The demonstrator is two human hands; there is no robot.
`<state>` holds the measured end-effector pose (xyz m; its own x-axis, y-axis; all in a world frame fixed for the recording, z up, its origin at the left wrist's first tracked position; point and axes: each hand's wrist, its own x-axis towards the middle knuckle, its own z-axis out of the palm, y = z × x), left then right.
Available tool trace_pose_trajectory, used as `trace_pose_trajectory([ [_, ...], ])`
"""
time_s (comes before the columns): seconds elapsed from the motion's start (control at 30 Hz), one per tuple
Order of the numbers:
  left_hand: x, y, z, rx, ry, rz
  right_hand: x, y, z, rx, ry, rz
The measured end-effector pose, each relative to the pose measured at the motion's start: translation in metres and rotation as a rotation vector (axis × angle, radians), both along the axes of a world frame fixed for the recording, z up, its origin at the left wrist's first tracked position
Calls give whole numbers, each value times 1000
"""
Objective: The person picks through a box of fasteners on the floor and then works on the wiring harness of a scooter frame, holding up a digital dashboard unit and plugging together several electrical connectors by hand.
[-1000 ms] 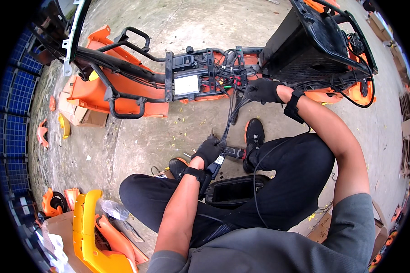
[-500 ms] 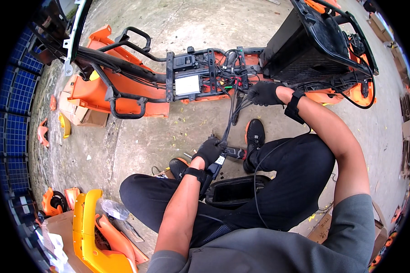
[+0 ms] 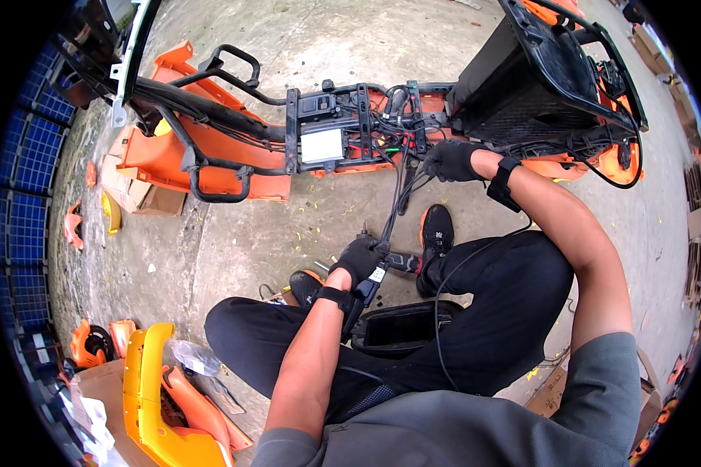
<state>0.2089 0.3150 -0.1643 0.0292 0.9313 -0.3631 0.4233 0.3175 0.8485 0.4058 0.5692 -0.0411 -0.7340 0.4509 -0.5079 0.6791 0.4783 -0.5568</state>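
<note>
My left hand (image 3: 357, 261), in a black glove, is closed around the cable end of a black boxy part with a white label (image 3: 377, 274). Dark cables (image 3: 395, 210) run from that hand up to the scooter frame (image 3: 291, 124). Beside the frame's lower edge, my gloved right hand (image 3: 452, 161) pinches some of these cables, its fingertips drawn together. Coloured connectors (image 3: 388, 146) and a tangle of wiring sit in the frame just left of it. A power drill (image 3: 403, 261) lies on the floor by my left hand.
A black open case (image 3: 401, 327) lies between my legs. The tall black bin-like housing (image 3: 494, 82) rises at the frame's right. Yellow (image 3: 142, 389) and orange body panels (image 3: 203, 409) lie at lower left. A cardboard box (image 3: 144, 193) stands beneath the frame's left end.
My right hand has shifted very slightly, and the cables at its fingertips hang a little differently. The left hand keeps its place and grip.
</note>
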Motion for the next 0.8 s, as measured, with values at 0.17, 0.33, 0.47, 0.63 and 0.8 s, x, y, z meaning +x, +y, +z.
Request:
trace_pose_trajectory([
  [0.17,0,1,-2,-43,33,-24,1,0,2,7,-18,-6],
  [0.33,-1,2,4,-92,67,-56,-4,-4,10,88,-51,39],
  [0.47,0,3,5,-73,59,-56,2,1,2,196,-20,125],
  [0.63,0,1,-1,-24,34,-10,-2,-1,11,172,-74,113],
  [0.8,-1,2,4,-89,125,-65,-9,-5,16,161,-137,8],
])
